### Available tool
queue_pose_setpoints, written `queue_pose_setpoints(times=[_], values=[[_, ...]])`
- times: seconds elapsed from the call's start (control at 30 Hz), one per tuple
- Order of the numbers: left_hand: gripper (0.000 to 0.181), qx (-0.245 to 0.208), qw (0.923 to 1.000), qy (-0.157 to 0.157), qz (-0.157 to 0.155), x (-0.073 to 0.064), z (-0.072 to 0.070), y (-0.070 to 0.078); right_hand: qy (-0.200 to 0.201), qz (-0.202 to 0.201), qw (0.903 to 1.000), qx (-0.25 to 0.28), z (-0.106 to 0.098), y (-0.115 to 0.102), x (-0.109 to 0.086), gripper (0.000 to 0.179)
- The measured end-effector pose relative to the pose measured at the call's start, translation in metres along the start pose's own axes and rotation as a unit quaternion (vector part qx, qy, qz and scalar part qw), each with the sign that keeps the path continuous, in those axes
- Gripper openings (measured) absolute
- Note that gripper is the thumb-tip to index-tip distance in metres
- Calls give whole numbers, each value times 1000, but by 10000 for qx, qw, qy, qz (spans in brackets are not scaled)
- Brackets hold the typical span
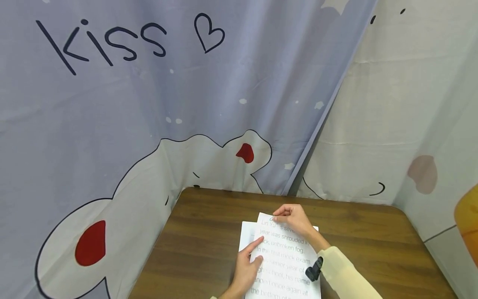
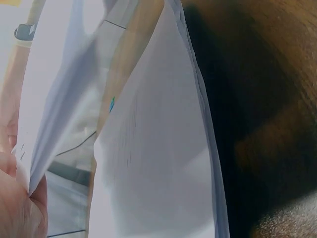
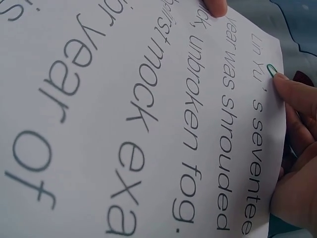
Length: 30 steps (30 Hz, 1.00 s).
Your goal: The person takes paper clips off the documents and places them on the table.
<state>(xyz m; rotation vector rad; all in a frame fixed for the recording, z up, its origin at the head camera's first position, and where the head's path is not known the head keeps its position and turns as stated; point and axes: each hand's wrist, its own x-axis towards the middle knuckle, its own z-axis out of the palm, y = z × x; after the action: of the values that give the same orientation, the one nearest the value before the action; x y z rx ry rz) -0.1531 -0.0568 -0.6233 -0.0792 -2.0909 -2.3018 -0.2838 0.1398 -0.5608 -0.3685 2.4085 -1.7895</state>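
A white printed sheet (image 1: 284, 257) in large type is lifted and tilted toward me above the table. My left hand (image 1: 246, 268) holds its left edge, with the index finger and thumb on the printed face; its other fingers are hidden. At the top edge, my right hand (image 1: 295, 218) pinches a small green paper clip (image 3: 272, 70) against the sheet, thumb in front and fingers behind. The clip's loop lies on the printed side, just above the first line. More white paper (image 1: 246, 233) shows behind the sheet; in the left wrist view these papers (image 2: 153, 129) look layered.
The brown wooden table (image 1: 201, 232) extends on both sides of the papers. A curtain (image 1: 209, 91) with cartoon drawings hangs behind it, and a pale printed cloth (image 1: 396, 104) hangs at the right. A black wrist camera (image 1: 314, 269) sits on the right wrist.
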Motion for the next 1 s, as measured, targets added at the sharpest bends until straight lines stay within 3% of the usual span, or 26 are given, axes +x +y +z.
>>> queue_pose_setpoints(times=[0.17, 0.43, 0.6, 1.0], values=[[62, 88, 10000, 28, 9, 1, 0, 0, 135, 5, 9999, -57, -1, 4, 3, 13], [62, -119, 9999, 12, -69, -3, 3, -3, 309, -32, 9984, 475, -6, 0, 3, 18], [62, -216, 9998, -6, 29, -2, 4, -3, 204, -325, 9991, 153, -6, 2, 5, 14], [62, -224, 9996, 179, -39, 1, 1, -3, 387, -531, 9971, -381, -10, 5, 2, 13]])
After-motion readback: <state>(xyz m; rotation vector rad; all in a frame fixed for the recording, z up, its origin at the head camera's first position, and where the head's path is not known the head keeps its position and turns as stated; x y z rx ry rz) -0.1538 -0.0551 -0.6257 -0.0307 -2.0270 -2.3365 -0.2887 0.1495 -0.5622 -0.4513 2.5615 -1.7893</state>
